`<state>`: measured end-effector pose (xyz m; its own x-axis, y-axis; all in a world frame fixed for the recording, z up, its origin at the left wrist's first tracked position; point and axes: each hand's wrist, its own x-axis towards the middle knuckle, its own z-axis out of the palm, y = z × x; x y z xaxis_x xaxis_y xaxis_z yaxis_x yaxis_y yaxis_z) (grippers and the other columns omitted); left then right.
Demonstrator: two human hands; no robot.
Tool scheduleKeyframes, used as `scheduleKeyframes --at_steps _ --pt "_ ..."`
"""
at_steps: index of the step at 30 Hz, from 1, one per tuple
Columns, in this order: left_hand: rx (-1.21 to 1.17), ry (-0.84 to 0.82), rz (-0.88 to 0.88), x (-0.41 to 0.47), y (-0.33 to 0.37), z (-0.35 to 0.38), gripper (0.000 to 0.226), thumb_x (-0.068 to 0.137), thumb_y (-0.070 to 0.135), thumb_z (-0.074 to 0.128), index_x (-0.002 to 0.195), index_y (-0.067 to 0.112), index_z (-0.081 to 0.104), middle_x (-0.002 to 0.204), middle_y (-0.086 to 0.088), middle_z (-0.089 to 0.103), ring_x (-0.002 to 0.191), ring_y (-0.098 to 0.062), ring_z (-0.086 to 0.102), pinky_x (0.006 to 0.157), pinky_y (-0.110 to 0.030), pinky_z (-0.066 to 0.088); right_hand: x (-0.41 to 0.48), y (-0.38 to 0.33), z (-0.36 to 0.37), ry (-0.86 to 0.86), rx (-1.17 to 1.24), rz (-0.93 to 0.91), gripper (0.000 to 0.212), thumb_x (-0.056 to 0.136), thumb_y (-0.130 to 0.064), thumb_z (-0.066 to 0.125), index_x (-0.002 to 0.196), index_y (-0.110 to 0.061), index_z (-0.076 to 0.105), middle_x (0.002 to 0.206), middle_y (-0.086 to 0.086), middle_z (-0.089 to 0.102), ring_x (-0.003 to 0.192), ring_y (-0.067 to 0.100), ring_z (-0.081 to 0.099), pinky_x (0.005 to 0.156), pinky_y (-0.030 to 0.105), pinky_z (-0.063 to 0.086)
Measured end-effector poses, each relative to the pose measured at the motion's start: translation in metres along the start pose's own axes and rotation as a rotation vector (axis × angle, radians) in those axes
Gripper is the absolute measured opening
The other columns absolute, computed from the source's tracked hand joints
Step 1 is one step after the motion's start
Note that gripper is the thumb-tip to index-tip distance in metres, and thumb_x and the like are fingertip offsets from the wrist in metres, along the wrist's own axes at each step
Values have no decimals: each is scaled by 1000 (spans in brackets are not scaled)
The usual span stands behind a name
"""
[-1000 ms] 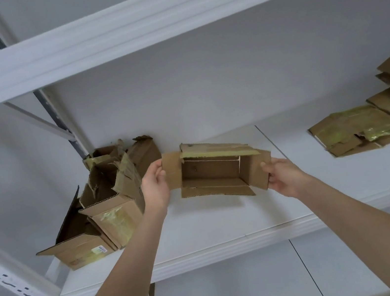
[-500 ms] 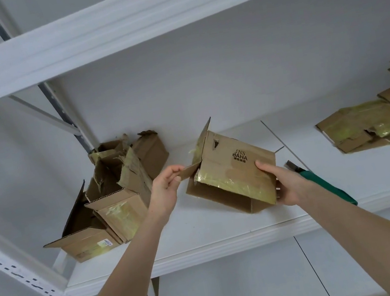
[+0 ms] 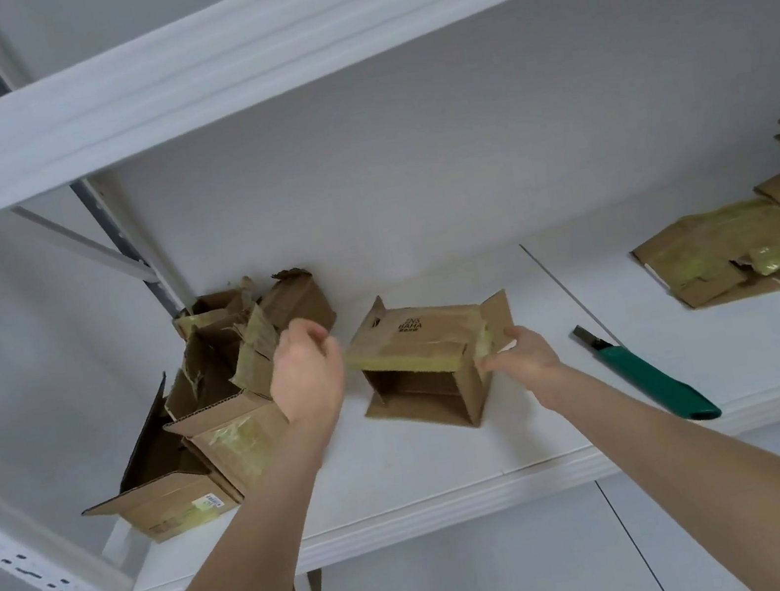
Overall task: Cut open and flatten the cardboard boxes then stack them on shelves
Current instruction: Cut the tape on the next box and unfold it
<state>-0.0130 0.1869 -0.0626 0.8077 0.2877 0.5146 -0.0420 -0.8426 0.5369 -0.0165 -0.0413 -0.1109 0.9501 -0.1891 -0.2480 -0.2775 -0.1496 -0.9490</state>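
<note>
Pinching the small box (image 3: pixel 417 342) by its taped right edge with the right hand (image 3: pixel 518 356). Too blurry to tell whether holding on with the left hand (image 3: pixel 304 367), up by the left corner. Resting low on the white shelf (image 3: pixel 465 495), open side out. Near the right arm: green knife (image 3: pixel 653 379), blade showing. Could bump it with a quick reach and get cut, or knock it off.

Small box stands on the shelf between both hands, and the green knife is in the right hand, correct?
No. The green knife lies on the shelf, right of the small box; the right hand grips the box's flap instead. The head view shows it.
</note>
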Motion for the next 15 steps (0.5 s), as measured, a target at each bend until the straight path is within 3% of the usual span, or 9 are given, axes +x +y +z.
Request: scheduleKeyframes --at_steps 2,4,7,10,12,15 --pt "56 -101 144 21 8 6 24 91 9 52 113 9 58 111 -10 58 103 -27 54 77 -40 49 5 -6 3 -2 32 20 55 94 -25 61 144 -12 41 140 9 49 127 31 47 100 37 40" --pt "97 -285 159 39 13 22 36 93 10 50 129 7 52 127 -13 52 118 -29 49 91 -40 45 10 -11 5 -13 105 59 66 94 -42 59 147 -13 35 147 9 44 133 30 42 108 42 37" --pt "91 -491 -46 58 11 47 52 99 23 46 146 6 32 145 -16 41 133 -34 39 106 -41 37 20 -13 10 -55 161 119 86 85 -54 66 150 -12 29 152 9 37 138 31 36 112 45 34" --pt "66 -592 -270 71 4 69 65 102 38 40 151 2 19 151 -18 34 136 -36 38 106 -40 37 31 -11 15 -119 178 201 91 79 -56 71 148 -12 31 151 11 38 136 35 39 110 49 36" --pt "54 -636 -329 73 4 76 62 103 43 37 145 -2 33 146 -18 43 131 -33 44 95 -32 38 36 -9 16 -159 212 244 84 78 -53 74 144 -14 40 143 10 46 128 36 46 107 49 39" --pt "-75 -602 -347 64 5 79 51 101 50 35 115 9 61 117 -12 57 111 -28 55 88 -29 40 41 -5 12 -173 293 204 59 79 -41 77 130 -22 53 123 3 60 116 31 55 105 50 40"
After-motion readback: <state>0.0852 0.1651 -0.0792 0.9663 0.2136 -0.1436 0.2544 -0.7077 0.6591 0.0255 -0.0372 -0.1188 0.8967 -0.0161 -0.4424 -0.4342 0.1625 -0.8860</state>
